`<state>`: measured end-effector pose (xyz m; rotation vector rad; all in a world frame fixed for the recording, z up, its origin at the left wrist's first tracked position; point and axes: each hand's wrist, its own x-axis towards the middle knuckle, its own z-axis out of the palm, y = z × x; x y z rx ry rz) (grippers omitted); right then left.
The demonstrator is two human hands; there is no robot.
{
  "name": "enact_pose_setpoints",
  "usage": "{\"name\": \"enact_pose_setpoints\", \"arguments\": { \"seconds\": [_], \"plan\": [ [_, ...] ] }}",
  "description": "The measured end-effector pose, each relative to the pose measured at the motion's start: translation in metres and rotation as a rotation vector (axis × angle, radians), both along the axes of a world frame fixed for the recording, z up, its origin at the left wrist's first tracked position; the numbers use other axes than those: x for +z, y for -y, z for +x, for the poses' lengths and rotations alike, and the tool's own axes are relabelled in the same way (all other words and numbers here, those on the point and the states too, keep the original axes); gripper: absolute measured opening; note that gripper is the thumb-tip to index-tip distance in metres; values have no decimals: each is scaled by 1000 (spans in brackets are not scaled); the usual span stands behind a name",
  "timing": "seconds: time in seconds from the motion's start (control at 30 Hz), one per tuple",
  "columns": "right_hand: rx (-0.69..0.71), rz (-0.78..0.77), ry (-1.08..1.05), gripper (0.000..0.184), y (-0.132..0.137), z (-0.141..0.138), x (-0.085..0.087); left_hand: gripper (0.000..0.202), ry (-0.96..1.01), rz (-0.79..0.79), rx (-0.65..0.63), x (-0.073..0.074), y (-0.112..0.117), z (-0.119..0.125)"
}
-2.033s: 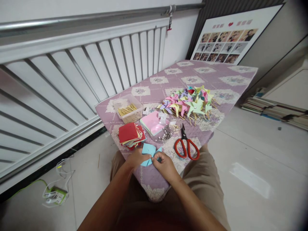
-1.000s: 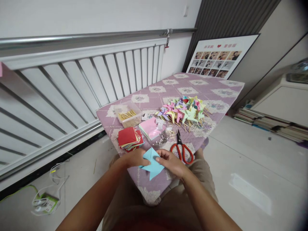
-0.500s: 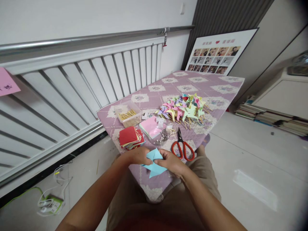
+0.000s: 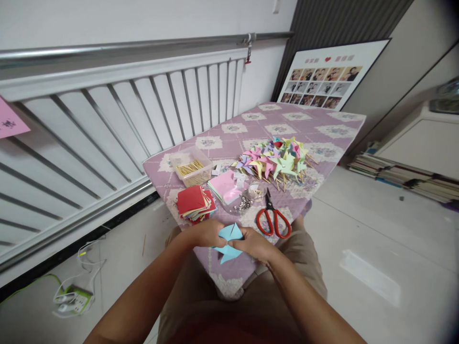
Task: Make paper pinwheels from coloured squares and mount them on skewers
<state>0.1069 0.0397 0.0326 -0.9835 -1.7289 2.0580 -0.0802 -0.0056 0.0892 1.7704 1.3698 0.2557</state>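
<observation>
A white radiator (image 4: 143,110) fills the upper left of the frame, beside a table with a lilac flowered cloth (image 4: 311,125). At lower centre, over the near corner, a folded blue paper (image 4: 230,253) sits between two hands: the left hand (image 4: 211,233) pinches its left side, the right hand (image 4: 255,242) its right, thumbs nearly meeting. Red-handled scissors (image 4: 269,206) lie right of centre, below heaped pinwheels (image 4: 278,162); a paper stack (image 4: 193,203) sits left of centre.
</observation>
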Motion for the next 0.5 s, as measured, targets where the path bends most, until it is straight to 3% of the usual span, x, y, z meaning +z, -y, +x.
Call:
{"name": "enact_pose_setpoints", "arguments": {
  "seconds": [0.2, 0.3, 0.4, 0.5],
  "plan": [
    [-48, 7, 38, 7, 3, -8, 2, 7, 22, 13, 17, -8, 0, -5],
    [-106, -7, 35, 6, 6, -14, 6, 7, 55, 63, 97, -14, 0, -13],
    [-200, -39, 17, 10, 8, -17, 8, 10, 212, 131, 321, -21, 3, -23],
    [-310, -85, -15, 17, 10, -17, 4, 26, 526, 148, 751, -30, 14, -24]
  ]
}}
